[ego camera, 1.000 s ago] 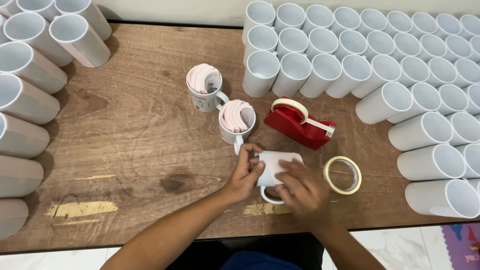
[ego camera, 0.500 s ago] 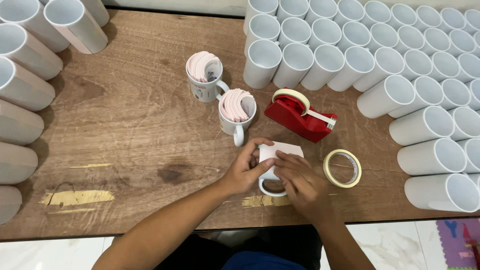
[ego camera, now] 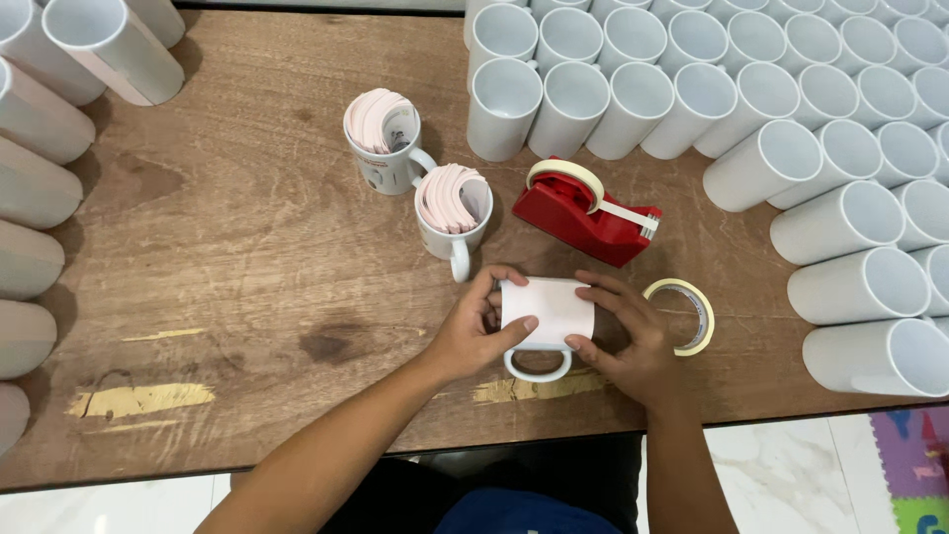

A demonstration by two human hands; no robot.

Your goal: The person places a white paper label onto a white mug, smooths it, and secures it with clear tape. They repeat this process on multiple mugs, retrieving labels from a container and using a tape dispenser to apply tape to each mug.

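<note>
A white mug (ego camera: 547, 309) lies on its side near the table's front edge, handle toward me, wrapped in a white sheet. My left hand (ego camera: 476, 331) grips its left end, thumb over the sheet. My right hand (ego camera: 633, 341) holds its right end with fingers spread on the sheet. Just behind stands a red tape dispenser (ego camera: 583, 213) with a roll of pale tape. A loose roll of tape (ego camera: 684, 316) lies flat to the right of my right hand.
Two upright mugs (ego camera: 384, 138) (ego camera: 453, 213) stuffed with rolled pinkish sheets stand left of the dispenser. Several plain white mugs (ego camera: 840, 148) crowd the back and right of the wooden table (ego camera: 227, 277). More wrapped mugs (ego camera: 40, 198) lie along the left edge.
Both hands have turned the mug so the sheet faces up and now press it at each end. The view has shifted slightly nearer.
</note>
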